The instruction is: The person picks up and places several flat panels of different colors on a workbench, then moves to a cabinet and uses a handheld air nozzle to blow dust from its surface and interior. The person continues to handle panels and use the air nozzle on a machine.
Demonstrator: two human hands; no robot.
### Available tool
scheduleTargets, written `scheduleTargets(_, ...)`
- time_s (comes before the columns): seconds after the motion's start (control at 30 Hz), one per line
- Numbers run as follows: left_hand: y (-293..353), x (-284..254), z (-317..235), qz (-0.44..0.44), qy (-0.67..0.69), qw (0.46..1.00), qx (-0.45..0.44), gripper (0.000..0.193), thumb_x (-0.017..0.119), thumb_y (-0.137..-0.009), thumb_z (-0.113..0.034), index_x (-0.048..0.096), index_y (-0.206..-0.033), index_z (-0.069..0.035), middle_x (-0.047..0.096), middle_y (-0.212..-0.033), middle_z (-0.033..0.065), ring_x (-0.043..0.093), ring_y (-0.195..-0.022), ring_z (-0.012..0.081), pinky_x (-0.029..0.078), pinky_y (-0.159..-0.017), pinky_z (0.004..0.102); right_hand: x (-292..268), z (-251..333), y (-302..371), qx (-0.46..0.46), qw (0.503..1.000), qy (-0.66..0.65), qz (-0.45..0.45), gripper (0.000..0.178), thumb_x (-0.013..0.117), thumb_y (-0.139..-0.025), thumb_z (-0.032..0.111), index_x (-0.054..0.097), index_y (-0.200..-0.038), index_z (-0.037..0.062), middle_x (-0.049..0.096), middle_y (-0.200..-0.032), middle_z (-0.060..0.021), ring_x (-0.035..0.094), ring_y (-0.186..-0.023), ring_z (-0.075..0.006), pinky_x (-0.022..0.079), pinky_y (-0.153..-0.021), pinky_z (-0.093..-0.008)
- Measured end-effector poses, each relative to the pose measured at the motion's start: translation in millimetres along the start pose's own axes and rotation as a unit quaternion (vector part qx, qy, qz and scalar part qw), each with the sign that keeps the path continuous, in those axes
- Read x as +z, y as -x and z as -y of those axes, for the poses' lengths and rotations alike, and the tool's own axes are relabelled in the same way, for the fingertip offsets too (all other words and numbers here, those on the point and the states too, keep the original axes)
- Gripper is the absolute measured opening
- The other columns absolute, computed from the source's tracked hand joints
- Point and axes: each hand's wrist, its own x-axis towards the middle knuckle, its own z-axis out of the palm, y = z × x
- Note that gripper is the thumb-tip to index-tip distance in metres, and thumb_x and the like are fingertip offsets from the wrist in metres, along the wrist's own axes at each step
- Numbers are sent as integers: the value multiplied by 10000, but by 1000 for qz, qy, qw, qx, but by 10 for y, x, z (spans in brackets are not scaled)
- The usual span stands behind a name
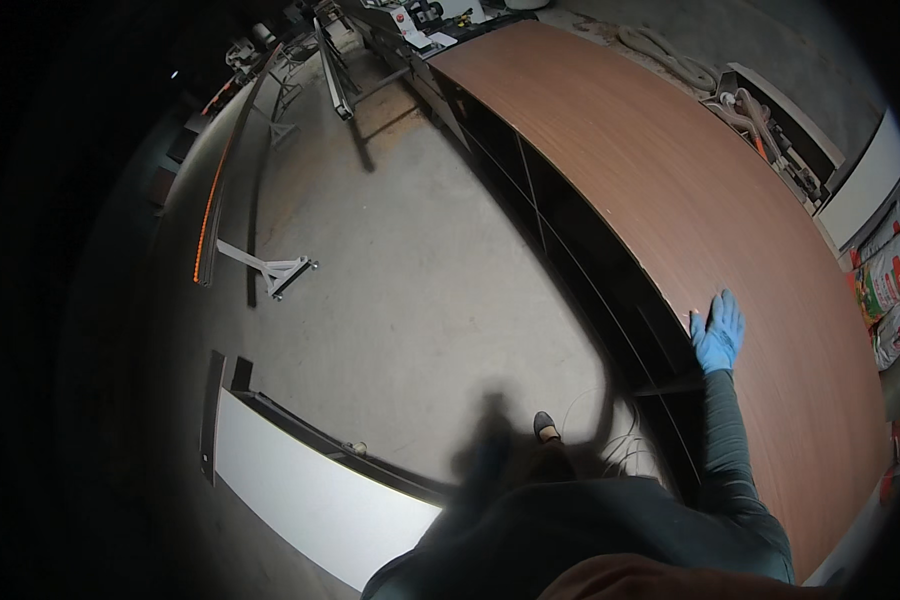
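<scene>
My right hand [719,332], in a blue glove, lies on a large brown wood-grain board [610,130] close to its left edge. Its fingers are stretched out and point away from me, with the thumb apart toward the edge. Nothing is held in it. The board rests on a long dark frame [570,250] that runs from beside me to the far end. My left hand is not visible; dark clothing fills the lower middle.
A white panel on a dark stand [310,480] is at the lower left. A roller conveyor with orange rollers [210,215] and a grey support leg [275,270] stands farther left. Machine parts [420,20] sit at the far end. Hoses [755,115] and printed bags [885,275] lie right.
</scene>
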Motion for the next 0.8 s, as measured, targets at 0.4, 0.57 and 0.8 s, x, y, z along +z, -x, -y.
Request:
scheduleTargets(0.4,-883,-1507,-616,22,-61,991,-118,276,597,-1028,-298,668,-1162,-68,687,-1107,93,657,-990,214,539,-852,376,359,38,-125,14,998,45,49,670,655,-949,338,434,-1517,59,386,-1621,-183,379,-1482,-375,261,-1221,-529)
scheduleTargets(0.57,-1759,-1993,-1140,45,-131,977,-160,250,611,-1023,-288,676,-1130,-71,693,-1068,75,665,-936,200,549,-803,369,887,369,-665,247,942,200,109,746,501,-1018,554,411,-1540,27,334,-1641,-221,297,-1526,-384,236,-1220,-560)
scheduleTargets(0.8,-3606,-2461,-3087,23,41,997,-64,218,632,-1014,-274,686,-1091,-77,694,-1007,47,671,-856,181,557,-733,354,2227,2215,-3457,199,969,86,120,836,511,-979,611,423,-1516,-23,400,-1569,-310,327,-1488,-466,222,-1232,-566)
